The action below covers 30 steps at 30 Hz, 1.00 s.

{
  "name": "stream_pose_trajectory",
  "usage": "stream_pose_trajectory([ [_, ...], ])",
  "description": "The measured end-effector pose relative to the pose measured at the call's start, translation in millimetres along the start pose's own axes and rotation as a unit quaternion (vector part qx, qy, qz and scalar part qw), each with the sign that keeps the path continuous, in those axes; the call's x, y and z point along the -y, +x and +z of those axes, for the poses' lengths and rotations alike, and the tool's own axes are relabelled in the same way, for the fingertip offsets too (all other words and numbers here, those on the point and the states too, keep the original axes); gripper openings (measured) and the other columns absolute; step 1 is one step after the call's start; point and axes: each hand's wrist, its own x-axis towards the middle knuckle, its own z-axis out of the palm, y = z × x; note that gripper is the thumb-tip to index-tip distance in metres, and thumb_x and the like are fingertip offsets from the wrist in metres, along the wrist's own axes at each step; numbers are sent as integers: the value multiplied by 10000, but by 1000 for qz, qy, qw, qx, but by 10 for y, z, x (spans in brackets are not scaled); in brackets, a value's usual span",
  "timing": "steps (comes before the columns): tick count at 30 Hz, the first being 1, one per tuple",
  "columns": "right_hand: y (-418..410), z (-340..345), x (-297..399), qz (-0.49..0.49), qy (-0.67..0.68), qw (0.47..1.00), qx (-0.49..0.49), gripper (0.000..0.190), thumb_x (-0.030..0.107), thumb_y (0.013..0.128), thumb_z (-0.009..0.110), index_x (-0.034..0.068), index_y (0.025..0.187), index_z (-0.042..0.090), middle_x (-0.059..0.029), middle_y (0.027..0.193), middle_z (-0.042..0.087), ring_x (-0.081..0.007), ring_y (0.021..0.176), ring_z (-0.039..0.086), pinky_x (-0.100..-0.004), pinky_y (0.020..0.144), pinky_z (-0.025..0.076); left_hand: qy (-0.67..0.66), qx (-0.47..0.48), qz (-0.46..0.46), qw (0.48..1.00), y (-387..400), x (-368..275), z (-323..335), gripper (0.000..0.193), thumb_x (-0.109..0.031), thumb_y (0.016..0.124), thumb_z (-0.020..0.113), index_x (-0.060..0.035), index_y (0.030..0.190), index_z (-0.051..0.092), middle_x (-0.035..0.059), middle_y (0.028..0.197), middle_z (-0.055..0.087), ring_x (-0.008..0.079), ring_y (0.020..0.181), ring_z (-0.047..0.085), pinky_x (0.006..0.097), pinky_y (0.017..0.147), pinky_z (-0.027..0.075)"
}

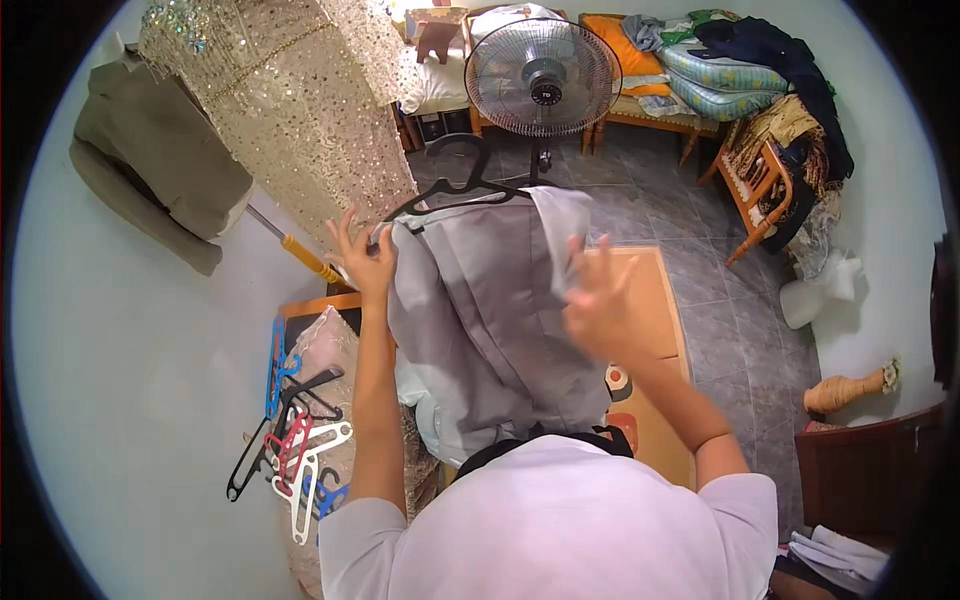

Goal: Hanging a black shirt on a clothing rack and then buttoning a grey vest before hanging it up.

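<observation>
A grey fabric garment (487, 300) lies spread before me, with a black plastic hanger (469, 187) at its top edge, hook pointing away from me. My left hand (364, 255) pinches the end of the hanger beside the garment's upper left corner, thumb against forefinger. On the right, a pale grey flap of cloth (562, 225) stands off the garment. My right hand (600, 300), blurred, is at this flap's lower edge; whether its fingers grip the cloth cannot be told.
Several plastic hangers (304, 450) lie on pinkish fabric at the left. A sequinned gown (300, 112) and a grey-brown jacket (157, 150) hang at upper left. Beyond the garment stands a fan (544, 82). A wooden chair (757, 187) heaped with clothes is at right.
</observation>
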Motion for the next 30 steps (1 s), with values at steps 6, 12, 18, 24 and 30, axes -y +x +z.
stream_pose_trajectory([
  [6,212,700,551,61,53,986,-148,317,368,757,591,53,740,618,-154,1443,145,-447,1307,31,-727,888,-33,-44,34,32,998,95,-456,81,132,-187,703,677,-71,747,632,19,1287,436,395,1299,195,719,911,8],
  [12,655,-8,-186,-68,-4,933,-353,258,362,753,632,188,944,646,-95,1418,249,-423,1315,58,-689,914,-55,-75,52,24,995,44,-236,-50,106,-181,697,684,-98,754,654,19,1294,429,386,1311,167,704,922,-18],
  [18,1790,-633,-20,-248,-14,938,-240,390,484,723,611,224,1014,612,-28,1362,342,-340,1322,132,-679,940,30,-62,40,26,997,24,-176,-17,120,-181,681,696,-97,748,642,20,1285,436,383,1313,163,714,913,-22],
  [24,2057,-607,176,-277,-27,944,-177,272,439,732,613,172,748,661,113,1268,443,-256,1310,209,-711,916,-10,-38,12,26,999,-4,-143,-83,140,-231,688,696,-115,740,636,2,1289,434,410,1308,154,712,902,-60],
  [30,2289,-613,25,-208,-26,952,-222,311,428,743,615,121,740,666,109,1241,460,-336,1290,227,-747,874,13,71,-98,99,988,-286,-616,2,179,-292,721,659,-187,866,659,122,1391,281,471,1300,13,673,899,-156],
])
